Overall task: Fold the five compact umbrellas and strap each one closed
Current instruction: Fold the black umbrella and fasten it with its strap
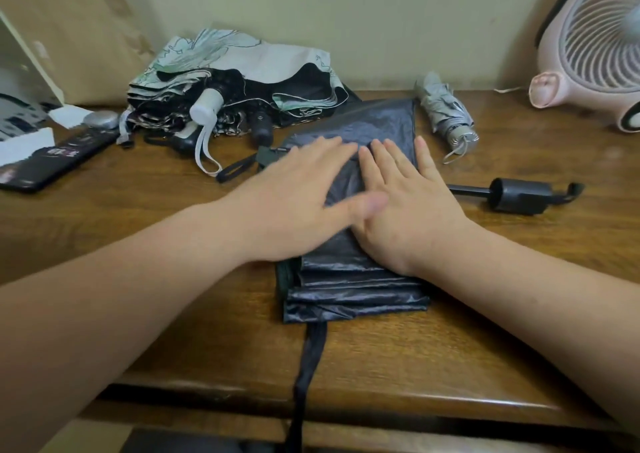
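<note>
So the black umbrella (356,279) was lying flat on the wooden table (502,314), right in front of the person, its canopy stacked up in pleats, and both hands were on top of it. The left hand (298,189) and right hand (405,207) were both spread flat, fingers straight, palms down on the fabric, gripping nothing, just pressing. My guess is they were squashing the air out and flattening the pleats so it would roll tight. The left one looked a bit blurry, so probably mid-sweep. The umbrella's dark handle (519,194) stuck out to the right on its shaft, out of the way, and a long dark strap (310,359) dangled over the front edge of the table, which seemed handy for wrapping once the roll is done. Beyond the right hand sat a silver umbrella (446,113), already bundled up, though I couldn't tell if its strap was fastened. Back left was a messy pile of umbrellas (235,82), floral and black fabric all loose, with a white handle (206,106) poking out, so plenty left to do I reckon. As for the room: plain pale wall (346,20), a pink desk fan (595,47) far right, a phone (55,162) and some brown cardboard (69,30) far left
</note>
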Motion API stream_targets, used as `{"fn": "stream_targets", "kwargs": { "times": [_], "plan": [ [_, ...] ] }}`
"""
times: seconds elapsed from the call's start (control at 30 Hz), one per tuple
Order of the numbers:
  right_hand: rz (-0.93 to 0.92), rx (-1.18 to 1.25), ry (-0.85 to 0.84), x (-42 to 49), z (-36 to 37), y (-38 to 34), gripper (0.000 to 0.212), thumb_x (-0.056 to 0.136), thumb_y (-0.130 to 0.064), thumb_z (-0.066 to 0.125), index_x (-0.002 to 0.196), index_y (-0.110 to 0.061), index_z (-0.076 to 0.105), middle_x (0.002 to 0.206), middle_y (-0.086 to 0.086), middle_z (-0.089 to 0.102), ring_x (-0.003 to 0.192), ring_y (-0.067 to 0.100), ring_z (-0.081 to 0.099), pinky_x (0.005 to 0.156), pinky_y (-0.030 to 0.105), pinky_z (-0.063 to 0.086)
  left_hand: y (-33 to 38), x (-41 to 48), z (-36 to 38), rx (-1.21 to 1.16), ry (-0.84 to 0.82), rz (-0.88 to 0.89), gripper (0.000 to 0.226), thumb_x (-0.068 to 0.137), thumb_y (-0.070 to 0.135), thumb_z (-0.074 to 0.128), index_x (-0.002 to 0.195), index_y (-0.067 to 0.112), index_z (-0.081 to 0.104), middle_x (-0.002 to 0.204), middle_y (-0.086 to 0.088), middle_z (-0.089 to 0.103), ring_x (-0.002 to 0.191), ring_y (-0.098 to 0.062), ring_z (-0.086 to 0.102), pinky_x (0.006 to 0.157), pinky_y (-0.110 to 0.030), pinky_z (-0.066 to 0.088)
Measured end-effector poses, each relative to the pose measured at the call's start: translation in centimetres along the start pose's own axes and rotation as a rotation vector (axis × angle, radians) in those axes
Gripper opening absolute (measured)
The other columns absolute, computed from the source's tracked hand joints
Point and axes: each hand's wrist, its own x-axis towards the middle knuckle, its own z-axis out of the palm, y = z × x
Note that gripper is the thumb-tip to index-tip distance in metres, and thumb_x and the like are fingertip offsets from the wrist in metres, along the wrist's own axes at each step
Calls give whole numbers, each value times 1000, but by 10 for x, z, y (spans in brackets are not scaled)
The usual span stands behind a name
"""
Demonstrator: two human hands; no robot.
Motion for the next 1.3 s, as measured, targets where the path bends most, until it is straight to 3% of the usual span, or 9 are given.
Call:
{"fn": "stream_targets", "kwargs": {
  "times": [0.13, 0.33, 0.57, 0.7, 0.77, 0.83, 0.9, 0.97, 1.3],
  "plan": [
    [21, -3, 12, -1, -1, -2, 88, 94, -61, 4, 161, -4, 1, 170, 17, 3, 158, 29, -3, 125, 55, -6, 4, -8, 16, 243, -153, 61, 131, 68, 104, 17, 163, 18, -10, 170, -2, -20, 154, -17, -25, 127, -47, -7],
    [-144, 45, -25, -26, -8, 1, 88, 94, -60, 9, 162, -4, 1, 170, 16, 0, 158, 28, -6, 127, 51, -5, 2, -8, 18, 260, -171, 101, 140, 59, 109, 12, 160, 18, -19, 167, -3, -30, 151, -19, -33, 127, -49, -8],
    [-257, 44, -279, -79, -25, 11, 85, 97, -71, -4, 159, -15, -20, 165, 5, -28, 151, 18, -31, 125, 41, -16, 2, -11, 18, 222, -181, 86, 120, 70, 101, -1, 160, 24, -20, 165, -1, -34, 149, -15, -37, 126, -47, -10],
    [-347, 140, -316, -89, -52, 21, 79, 99, -69, 28, 163, -29, 8, 170, -7, 4, 157, 10, 0, 126, 28, -6, 3, -16, 20, 199, -103, 63, 105, 80, 93, -5, 162, 28, -15, 167, 4, -29, 149, -11, -35, 127, -44, -10],
    [-232, 249, -343, -72, -81, 34, 52, 95, -62, 50, 145, -45, 49, 135, -36, 56, 126, -15, 49, 109, 10, 35, 4, -16, 20, 201, -91, 49, 102, 83, 92, 5, 161, 29, -15, 166, 5, -30, 149, -10, -36, 127, -42, -11],
    [-40, 636, -82, -36, -94, 49, 17, 92, -45, 66, 105, -38, 74, 84, -36, 70, 81, -16, 65, 76, 6, 49, 4, -15, 20, 195, -103, 46, 104, 83, 93, 10, 161, 31, -17, 165, 6, -33, 147, -9, -38, 126, -42, -13],
    [215, 1003, 228, 6, -77, 70, 7, 93, -21, 70, 89, -23, 76, 80, -10, 78, 75, 0, 72, 75, 16, 57, 3, -16, 19, 192, -110, 43, 104, 82, 95, 11, 160, 32, -19, 163, 8, -36, 145, -8, -41, 126, -41, -14],
    [416, 1198, 272, 45, -55, 83, 8, 89, -7, 69, 92, -14, 72, 83, 10, 77, 77, 19, 73, 75, 32, 60, 3, -16, 19, 183, -107, 34, 105, 81, 96, 13, 159, 34, -20, 163, 10, -37, 144, -6, -42, 126, -41, -14],
    [575, 1254, 157, 104, -34, 87, 17, 87, -27, 74, 95, -12, 71, 78, 6, 68, 64, 20, 65, 57, 30, 55, 8, -12, 15, 178, -109, 22, 107, 78, 98, 15, 156, 38, -26, 159, 13, -42, 141, -5, -46, 125, -40, -17]
  ]
}}
